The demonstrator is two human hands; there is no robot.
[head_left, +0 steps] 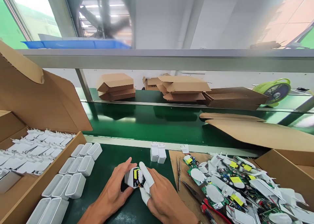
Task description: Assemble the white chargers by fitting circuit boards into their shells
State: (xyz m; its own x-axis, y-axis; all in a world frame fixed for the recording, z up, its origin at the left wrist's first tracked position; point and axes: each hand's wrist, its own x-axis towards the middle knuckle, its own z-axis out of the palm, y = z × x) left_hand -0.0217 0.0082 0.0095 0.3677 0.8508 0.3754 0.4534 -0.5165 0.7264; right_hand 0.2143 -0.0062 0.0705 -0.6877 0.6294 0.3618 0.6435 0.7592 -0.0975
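Over the green mat, my left hand [114, 188] holds a small white plastic housing [129, 178] between thumb and fingers. A circuit board with a yellow-wrapped part [135, 174] shows at the housing's open end. My right hand [163, 194], with white covers on thumb and fingers, is closed on the board at that end; its fingers hide part of it. Just beyond my hands stand two white housings [158, 152] side by side. Rows of open white plastic cases [76, 184] lie to the left of my left hand.
On the left, a cardboard box [55, 181] holds many white parts. At right, circuit boards and white pieces [235, 184] are heaped on cardboard, beside red-handled pliers [204, 206] and tweezers [179, 173]. Another open box [289, 165] stands farther right. Folded cartons [183, 86] sit behind the green belt [147, 119].
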